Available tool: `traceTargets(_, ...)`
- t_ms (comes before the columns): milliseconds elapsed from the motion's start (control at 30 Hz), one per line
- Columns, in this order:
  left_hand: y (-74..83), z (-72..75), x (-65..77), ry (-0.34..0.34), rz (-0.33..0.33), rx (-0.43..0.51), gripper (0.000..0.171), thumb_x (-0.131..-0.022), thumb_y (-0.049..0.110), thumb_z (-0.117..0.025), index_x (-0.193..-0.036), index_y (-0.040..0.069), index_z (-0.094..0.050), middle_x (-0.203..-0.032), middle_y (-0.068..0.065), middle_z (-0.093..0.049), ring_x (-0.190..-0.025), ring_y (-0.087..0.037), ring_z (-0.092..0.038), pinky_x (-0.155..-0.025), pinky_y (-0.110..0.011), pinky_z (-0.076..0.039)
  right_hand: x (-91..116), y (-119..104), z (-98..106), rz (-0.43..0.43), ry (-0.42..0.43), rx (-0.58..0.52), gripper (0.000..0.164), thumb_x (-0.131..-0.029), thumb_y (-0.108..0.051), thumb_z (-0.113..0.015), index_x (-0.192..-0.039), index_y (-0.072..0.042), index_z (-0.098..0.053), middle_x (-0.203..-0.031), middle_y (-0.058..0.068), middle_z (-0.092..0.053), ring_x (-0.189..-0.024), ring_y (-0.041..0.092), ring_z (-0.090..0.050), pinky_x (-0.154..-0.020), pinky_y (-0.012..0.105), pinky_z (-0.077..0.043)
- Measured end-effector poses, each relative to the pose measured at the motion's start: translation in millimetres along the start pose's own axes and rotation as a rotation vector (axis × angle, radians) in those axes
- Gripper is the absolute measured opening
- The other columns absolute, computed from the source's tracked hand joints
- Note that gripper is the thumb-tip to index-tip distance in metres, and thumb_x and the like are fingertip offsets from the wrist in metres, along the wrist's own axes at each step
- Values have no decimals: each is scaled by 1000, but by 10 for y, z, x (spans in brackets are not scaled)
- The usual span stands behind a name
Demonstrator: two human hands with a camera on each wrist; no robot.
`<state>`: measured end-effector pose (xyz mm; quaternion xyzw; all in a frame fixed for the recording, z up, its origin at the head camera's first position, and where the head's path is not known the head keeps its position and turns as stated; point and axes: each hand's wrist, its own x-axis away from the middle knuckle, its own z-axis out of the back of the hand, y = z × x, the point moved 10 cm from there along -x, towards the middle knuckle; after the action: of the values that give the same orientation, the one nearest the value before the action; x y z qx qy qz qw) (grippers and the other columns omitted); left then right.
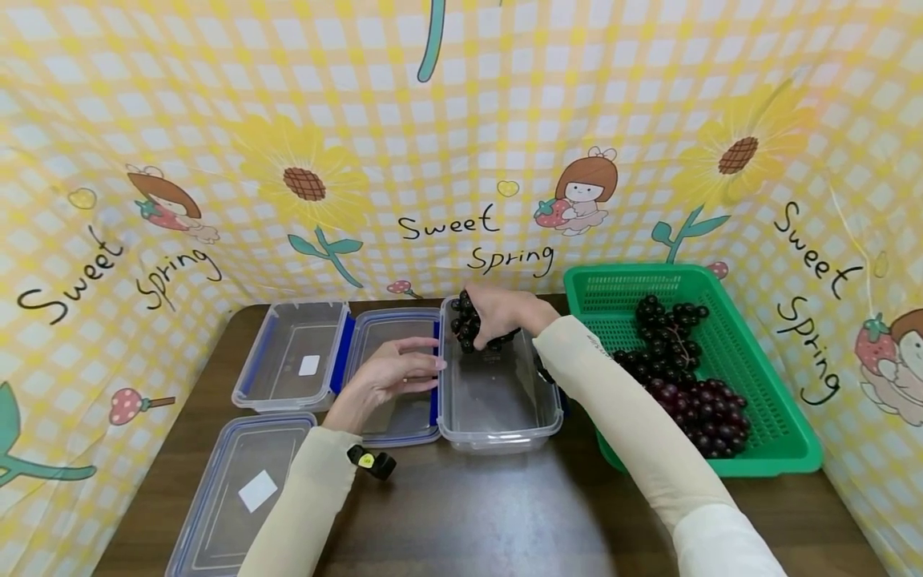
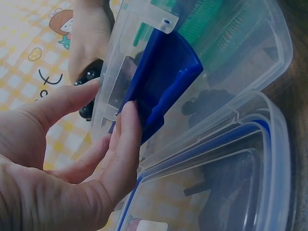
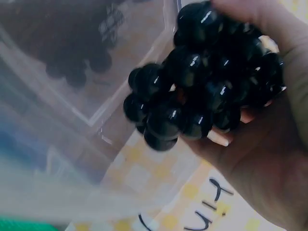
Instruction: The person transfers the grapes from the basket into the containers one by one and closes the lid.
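A bunch of black grapes [image 3: 192, 82] is in my right hand [image 1: 497, 311], thumb and fingers curled round it. That hand is over the back of a clear plastic container [image 1: 497, 405], and the bunch overlaps the back rim in the head view. My left hand [image 1: 392, 373] is at the container's left side with fingers extended. In the left wrist view its fingertips [image 2: 129, 113] are right at the blue latch [image 2: 166, 77], and the thumb reaches to the rim.
On the right stands a green basket [image 1: 782, 401] with black grapes [image 1: 663, 336] and dark red grapes [image 1: 710, 417]. A second clear container [image 1: 284, 353] stands at the back left. One lid [image 1: 397, 421] lies between the containers, another lid [image 1: 216, 497] at the front left. Patterned cloth surrounds the table.
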<state>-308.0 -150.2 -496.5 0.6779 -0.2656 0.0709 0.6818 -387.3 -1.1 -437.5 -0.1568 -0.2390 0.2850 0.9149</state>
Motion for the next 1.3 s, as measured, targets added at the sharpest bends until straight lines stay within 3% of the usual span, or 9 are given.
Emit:
traceTargets(100, -4, -4, 9, 8, 7, 2, 66, -90, 5, -82, -150, 7, -54, -111, -8, -76, -98, -20, -75, -92, -40, -64, -34, -29, -93, -8, -25, 10, 113, -90, -28, -85, -167, -3, -6, -108, 12, -69, -94, 27, -68, -84, 41, -54)
traceTargets(167, -5, -3, 7, 11, 8, 6, 66, -90, 4, -81, -150, 7, -54, -110, -8, -76, -97, -20, -75, -92, -40, -64, -54, -51, -145, -14, -32, 32, 110, -90, -25, -85, -166, -2, -9, -104, 10, -70, -88, 24, -67, -80, 38, -54)
traceTargets(300, -3, 3, 8, 13, 11, 9, 65, -90, 4, -81, -150, 8, -55, -110, -7, -76, -98, -19, -75, -93, -41, -64, -116, -77, -212, -43, -8, 103, 109, -87, -26, -88, -164, -3, -16, -122, 7, -68, -100, 19, -68, -84, 36, -57)
traceTargets(567, -1, 18, -15, 11, 5, 10, 67, -90, 6, -82, -151, 7, -53, -113, -8, -75, -98, -19, -75, -94, -41, -64, -163, -49, -271, -113, 32, 83, 122, -80, -32, -94, -166, -7, -11, -159, 15, -49, -132, 31, -61, -104, 46, -55)
traceTargets(833, -10, 16, -4, 13, 5, 12, 65, -92, 6, -80, -151, 7, -53, -114, -9, -74, -98, -19, -75, -93, -39, -64, -150, -17, -283, -112, -13, 63, 128, -82, -36, -92, -168, -7, -3, -168, 18, -37, -149, 33, -47, -118, 49, -47)
traceTargets(1033, -16, 10, -5, 9, 3, 12, 66, -92, 6, -80, -152, 7, -52, -115, -9, -74, -99, -19, -75, -94, -39, -64, -134, -52, -193, -75, -26, 64, 117, -86, -36, -89, -167, -2, -12, -164, 17, -44, -145, 32, -52, -118, 47, -47)
traceTargets(1300, -23, 33, -5, 18, 11, 3, 66, -91, 6, -81, -151, 8, -54, -117, -9, -74, -100, -19, -75, -94, -40, -64, -51, -51, -53, -95, -7, 47, 116, -86, -35, -89, -168, -5, -13, -171, 16, -33, -153, 34, -42, -123, 50, -42)
